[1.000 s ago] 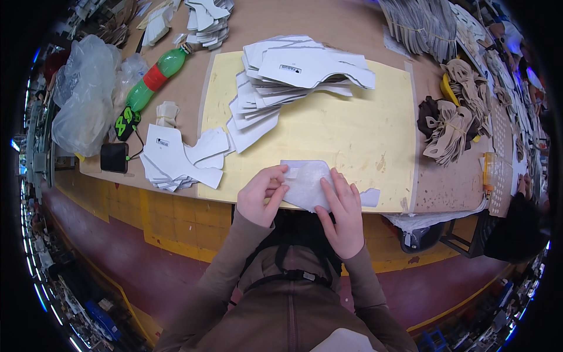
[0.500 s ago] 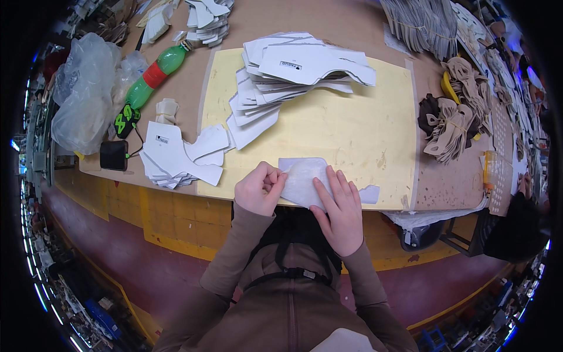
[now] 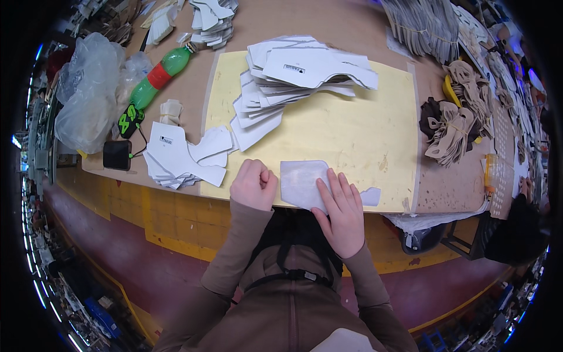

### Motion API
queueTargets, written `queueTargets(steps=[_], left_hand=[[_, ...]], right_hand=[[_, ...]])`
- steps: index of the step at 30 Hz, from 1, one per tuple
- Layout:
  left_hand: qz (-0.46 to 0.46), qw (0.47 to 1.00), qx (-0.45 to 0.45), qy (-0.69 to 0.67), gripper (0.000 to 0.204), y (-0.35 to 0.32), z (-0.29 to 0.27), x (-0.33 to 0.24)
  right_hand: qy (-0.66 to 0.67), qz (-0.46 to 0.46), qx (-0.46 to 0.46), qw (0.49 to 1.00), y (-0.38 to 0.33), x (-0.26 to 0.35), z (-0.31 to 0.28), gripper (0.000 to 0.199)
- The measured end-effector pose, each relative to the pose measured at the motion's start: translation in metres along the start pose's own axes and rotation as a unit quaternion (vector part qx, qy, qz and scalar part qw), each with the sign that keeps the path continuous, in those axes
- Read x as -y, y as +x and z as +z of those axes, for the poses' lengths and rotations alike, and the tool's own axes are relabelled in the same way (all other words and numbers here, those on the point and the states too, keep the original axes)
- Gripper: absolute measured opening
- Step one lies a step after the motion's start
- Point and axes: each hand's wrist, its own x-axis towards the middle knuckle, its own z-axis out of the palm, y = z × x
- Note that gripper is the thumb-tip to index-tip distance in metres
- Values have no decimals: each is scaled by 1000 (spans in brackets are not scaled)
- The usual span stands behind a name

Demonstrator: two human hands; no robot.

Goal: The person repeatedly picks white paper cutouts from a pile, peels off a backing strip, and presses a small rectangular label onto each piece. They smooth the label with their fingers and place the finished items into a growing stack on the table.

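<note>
A pale grey-white cut piece (image 3: 301,180) lies flat at the front edge of the yellow sheet (image 3: 340,132). My right hand (image 3: 340,214) rests on its right side, fingers stretched out and pressing it down. Just left of the piece, apart from it, my left hand (image 3: 253,185) is closed with the fingers curled in. Whether those fingers pinch something small is hidden. One end of the pale piece sticks out to the right of my right hand. Beyond my hands, white cut pieces (image 3: 311,66) are heaped in a fanned stack. A smaller pile of white pieces (image 3: 176,155) lies to the left.
At the left are a green bottle (image 3: 158,77), a clear plastic bag (image 3: 91,94) and a black phone-like device (image 3: 117,155) with a cable. Beige bundled pieces (image 3: 451,129) lie at the right. A grey banded stack (image 3: 422,26) is at the far right.
My left hand has come off the pale piece and moved a little left. My right hand stays on the piece. The whole view has shifted slightly.
</note>
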Motion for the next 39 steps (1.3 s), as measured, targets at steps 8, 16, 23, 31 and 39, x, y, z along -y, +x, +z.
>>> queueTargets(steps=[8, 16, 23, 31, 39], left_hand=[[234, 968, 80, -34, 36, -35, 37, -32], [207, 950, 125, 199, 64, -32, 34, -12], [146, 958, 106, 221, 95, -21, 19, -1], [225, 970, 34, 81, 103, -44, 29, 10], [350, 936, 29, -28, 32, -45, -22, 5]], right_hand=[[23, 15, -12, 1000, -4, -4, 8, 56], [11, 22, 12, 1000, -3, 1, 6, 53], [4, 10, 0, 1000, 1, 4, 6, 52], [45, 10, -70, 997, -7, -7, 13, 48], [201, 124, -313, 920, -20, -53, -16, 36]])
